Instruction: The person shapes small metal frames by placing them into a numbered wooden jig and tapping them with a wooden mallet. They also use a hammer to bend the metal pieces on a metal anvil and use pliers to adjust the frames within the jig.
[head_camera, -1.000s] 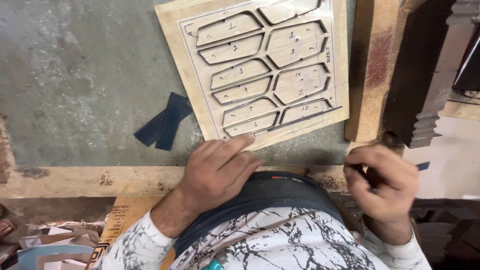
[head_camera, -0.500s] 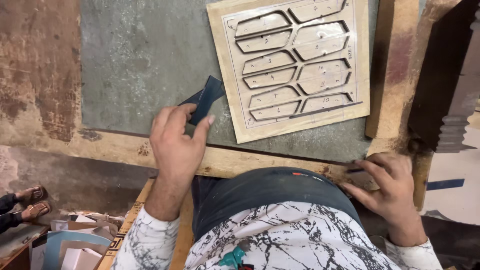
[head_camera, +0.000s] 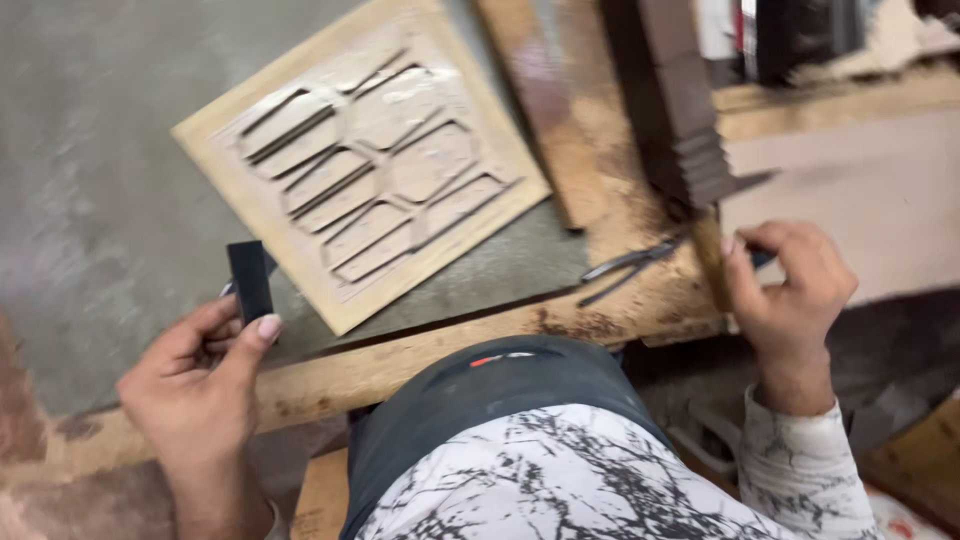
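My left hand (head_camera: 205, 375) grips a short dark blue strip (head_camera: 250, 280) between thumb and fingers, holding it upright at the near left of the grey worktop (head_camera: 90, 180). Just right of the strip lies a tan wooden board (head_camera: 365, 170) with several hexagon-like cutouts. My right hand (head_camera: 795, 290) is closed around a small dark object at the right end of the wooden front rail (head_camera: 420, 355); that object is mostly hidden by my fingers. A pair of thin metal pliers (head_camera: 630, 268) lies on the rail left of my right hand.
A dark ribbed block (head_camera: 675, 100) stands at the back right, beside a wooden strip (head_camera: 540, 110) along the worktop's right edge. A pale panel (head_camera: 850, 190) lies right of it. My torso in a white marbled shirt (head_camera: 580, 480) fills the bottom centre.
My left hand has lifted the dark blue strip off the worktop and drawn it toward me. The view has swung right and tilted, so the board now appears rotated. The right hand stayed at the rail's right end.
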